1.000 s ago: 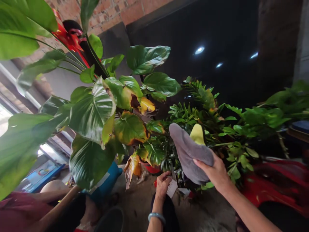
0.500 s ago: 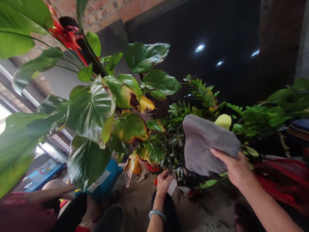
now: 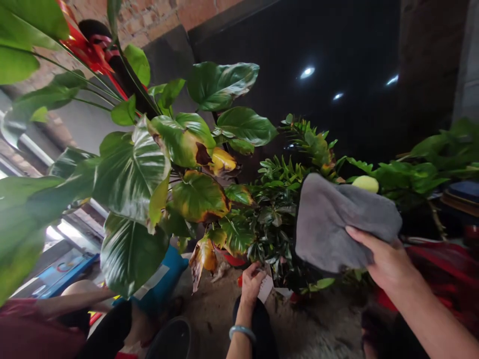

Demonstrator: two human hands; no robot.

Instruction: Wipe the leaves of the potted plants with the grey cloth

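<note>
My right hand (image 3: 391, 262) grips a grey cloth (image 3: 346, 222), thumb on the near face and the other fingers hidden behind it. A rounded yellow patch (image 3: 365, 184) shows at the cloth's upper edge. The cloth hangs in front of low green plants (image 3: 275, 212). My left hand (image 3: 251, 283), with a pale bangle at the wrist, is over my dark-clothed knee, its fingers loosely bent and somewhat apart. Beside its fingertips is a white dotted piece, like paper (image 3: 266, 286). A large potted plant (image 3: 130, 172) with glossy leaves, some yellowed and brown-edged (image 3: 200, 195), fills the left.
Another person's arm (image 3: 71, 303) and knee are at the lower left. Near them stand a blue object (image 3: 160, 281) and a dark bucket (image 3: 172, 339). A dark glossy panel (image 3: 299, 45) stands behind the plants. Red material (image 3: 437, 264) lies at the right.
My right hand has moved the grey cloth to the right, and less of the yellow patch shows. My left hand keeps its place over the knee. The view has shifted slightly.
</note>
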